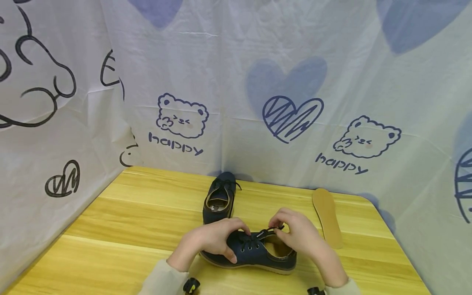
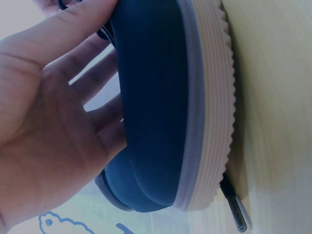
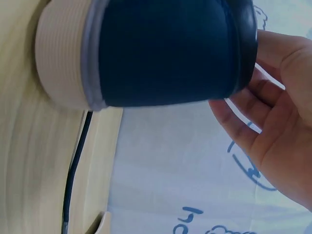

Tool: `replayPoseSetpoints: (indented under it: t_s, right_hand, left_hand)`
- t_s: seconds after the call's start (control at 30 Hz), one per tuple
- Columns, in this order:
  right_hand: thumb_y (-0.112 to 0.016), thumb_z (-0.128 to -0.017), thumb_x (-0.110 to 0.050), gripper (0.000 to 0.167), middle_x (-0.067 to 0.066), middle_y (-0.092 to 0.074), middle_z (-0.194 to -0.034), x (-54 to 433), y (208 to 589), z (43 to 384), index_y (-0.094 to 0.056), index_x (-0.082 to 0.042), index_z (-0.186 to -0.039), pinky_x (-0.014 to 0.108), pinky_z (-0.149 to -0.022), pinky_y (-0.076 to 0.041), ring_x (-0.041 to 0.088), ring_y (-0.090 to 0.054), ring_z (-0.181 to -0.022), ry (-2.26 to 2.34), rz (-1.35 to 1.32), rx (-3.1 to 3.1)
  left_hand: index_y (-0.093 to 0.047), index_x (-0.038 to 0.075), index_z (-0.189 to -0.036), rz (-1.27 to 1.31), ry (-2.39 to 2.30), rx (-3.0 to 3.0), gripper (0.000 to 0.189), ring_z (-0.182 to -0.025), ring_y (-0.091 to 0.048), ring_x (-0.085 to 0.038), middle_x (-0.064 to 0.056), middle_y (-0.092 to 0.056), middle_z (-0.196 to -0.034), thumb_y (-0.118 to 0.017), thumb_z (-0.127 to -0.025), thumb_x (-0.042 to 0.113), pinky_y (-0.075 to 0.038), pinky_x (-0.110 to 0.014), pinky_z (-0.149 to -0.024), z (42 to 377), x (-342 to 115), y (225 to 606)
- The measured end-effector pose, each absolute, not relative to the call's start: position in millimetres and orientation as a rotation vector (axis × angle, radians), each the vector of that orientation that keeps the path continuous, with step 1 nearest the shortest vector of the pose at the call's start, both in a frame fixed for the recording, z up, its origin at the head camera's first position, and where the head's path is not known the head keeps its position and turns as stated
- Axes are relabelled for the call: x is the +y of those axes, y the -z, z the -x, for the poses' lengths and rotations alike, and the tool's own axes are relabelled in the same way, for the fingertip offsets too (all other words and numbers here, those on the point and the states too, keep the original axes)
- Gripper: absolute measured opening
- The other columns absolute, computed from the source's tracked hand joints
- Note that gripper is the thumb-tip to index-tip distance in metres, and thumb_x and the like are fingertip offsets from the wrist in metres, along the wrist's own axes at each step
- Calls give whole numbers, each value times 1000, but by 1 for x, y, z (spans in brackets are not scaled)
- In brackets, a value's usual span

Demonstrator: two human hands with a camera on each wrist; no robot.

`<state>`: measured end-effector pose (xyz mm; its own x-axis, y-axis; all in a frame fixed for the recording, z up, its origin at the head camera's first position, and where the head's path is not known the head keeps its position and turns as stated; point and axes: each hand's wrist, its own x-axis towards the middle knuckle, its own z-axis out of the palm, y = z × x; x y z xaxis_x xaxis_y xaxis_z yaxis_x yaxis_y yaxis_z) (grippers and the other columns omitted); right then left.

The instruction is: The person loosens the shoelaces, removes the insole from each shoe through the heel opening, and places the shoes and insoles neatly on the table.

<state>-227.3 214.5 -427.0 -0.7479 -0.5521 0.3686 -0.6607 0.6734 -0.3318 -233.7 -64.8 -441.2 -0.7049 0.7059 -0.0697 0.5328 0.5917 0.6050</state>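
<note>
A dark navy lace-up shoe (image 1: 254,256) with a pale ribbed sole (image 2: 212,102) stands on the table, toe to the left. Across its front part lies my left hand (image 1: 215,237), thumb on the near side and fingers over the far side by the lacing. My right hand (image 1: 300,231) is above the shoe's opening, thumb and forefinger pinching a black shoelace (image 1: 271,230). In the right wrist view, the heel (image 3: 170,53) hides those fingertips. A lace end (image 2: 235,207) lies on the table past the sole in the left wrist view.
Behind the toe stands a second navy shoe (image 1: 219,200), its toe toward the curtain. A tan insole (image 1: 327,217) lies on the wooden table (image 1: 121,221) to the right. A white printed curtain (image 1: 236,123) hangs along the table's back and left sides.
</note>
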Motion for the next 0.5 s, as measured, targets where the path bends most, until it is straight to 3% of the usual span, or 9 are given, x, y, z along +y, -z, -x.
replayPoseSetpoints:
  t_s: [0.5]
  right_hand:
    - [-73, -85, 8, 21, 3, -67, -89, 244, 447, 251, -73, -5, -101, 32, -69, -56, 14, -65, -76, -845, -489, -2657]
  left_hand:
    - [-63, 24, -132, -981, -819, 2508, 64, -132, -52, -15, 8, -57, -139, -94, -77, 19, -43, -37, -112, 233, -65, 441]
